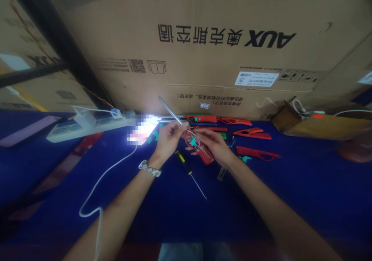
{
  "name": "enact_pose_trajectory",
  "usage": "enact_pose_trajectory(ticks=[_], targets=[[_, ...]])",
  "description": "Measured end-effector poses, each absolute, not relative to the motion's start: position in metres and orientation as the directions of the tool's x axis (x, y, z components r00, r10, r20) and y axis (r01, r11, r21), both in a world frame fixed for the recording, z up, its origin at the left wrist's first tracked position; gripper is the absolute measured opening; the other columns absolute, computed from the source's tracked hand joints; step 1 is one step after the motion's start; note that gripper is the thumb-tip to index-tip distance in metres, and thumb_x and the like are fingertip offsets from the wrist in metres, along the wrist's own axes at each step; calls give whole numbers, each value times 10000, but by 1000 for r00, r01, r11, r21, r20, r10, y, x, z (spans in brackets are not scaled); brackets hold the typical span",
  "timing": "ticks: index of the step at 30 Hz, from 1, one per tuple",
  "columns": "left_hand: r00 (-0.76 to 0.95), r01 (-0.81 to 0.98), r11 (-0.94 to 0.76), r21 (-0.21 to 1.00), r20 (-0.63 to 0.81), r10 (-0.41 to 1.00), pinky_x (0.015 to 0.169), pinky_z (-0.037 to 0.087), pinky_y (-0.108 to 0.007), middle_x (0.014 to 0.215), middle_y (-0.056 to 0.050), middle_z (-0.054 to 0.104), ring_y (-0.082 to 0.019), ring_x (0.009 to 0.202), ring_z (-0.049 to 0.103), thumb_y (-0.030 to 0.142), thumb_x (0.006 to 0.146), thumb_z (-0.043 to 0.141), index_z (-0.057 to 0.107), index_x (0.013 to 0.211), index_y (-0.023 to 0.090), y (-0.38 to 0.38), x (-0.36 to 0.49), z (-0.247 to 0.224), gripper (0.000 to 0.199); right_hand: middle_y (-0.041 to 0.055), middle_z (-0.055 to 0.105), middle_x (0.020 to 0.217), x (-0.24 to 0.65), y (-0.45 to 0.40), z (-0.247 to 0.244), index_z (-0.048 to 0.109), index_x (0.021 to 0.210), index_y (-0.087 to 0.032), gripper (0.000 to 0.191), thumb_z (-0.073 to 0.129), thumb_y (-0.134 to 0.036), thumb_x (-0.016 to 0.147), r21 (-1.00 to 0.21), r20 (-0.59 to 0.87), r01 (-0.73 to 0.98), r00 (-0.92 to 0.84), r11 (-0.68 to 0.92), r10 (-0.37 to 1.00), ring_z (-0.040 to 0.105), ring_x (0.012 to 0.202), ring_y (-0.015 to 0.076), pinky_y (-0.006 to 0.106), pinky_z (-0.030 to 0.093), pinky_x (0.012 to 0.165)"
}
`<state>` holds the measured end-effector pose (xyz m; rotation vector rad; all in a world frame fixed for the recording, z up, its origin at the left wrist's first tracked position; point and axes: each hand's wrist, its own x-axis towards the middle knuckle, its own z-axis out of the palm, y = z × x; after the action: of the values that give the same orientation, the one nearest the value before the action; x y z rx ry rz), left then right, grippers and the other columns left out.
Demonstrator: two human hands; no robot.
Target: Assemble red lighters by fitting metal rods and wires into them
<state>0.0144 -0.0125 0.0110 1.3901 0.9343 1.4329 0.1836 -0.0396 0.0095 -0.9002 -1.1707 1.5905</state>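
My left hand (170, 139) is closed, pinching the lower part of a silver metal tube (169, 109) that points up and to the left. My right hand (215, 145) is closed around a red lighter casing (207, 157), which lies open with a teal part (192, 141) and thin wires showing inside. The tube's lower end meets the casing between both hands. Below them, a black and yellow screwdriver (182, 159) rests on the blue table surface (180, 222). A small clear part (222, 173) lies under my right wrist.
Several red casing pieces (252, 132) lie to the right and behind the hands. A brightly lit phone (143, 129) with a white cable and a power strip (90, 125) are at left. A large cardboard box (203, 67) stands behind.
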Motion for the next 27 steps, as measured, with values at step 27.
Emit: enact_pose_trajectory(ticks=[27], targets=[[-116, -49, -316, 947, 309, 944, 625, 538, -259, 657, 2, 643, -123, 600, 603, 452, 807, 734, 656, 719, 178, -12, 20, 2, 298, 66, 744, 1040, 181, -43, -7, 694, 931, -246, 116, 583, -273, 946, -634, 669, 442, -96, 634, 737, 718, 972, 200, 358, 606, 849]])
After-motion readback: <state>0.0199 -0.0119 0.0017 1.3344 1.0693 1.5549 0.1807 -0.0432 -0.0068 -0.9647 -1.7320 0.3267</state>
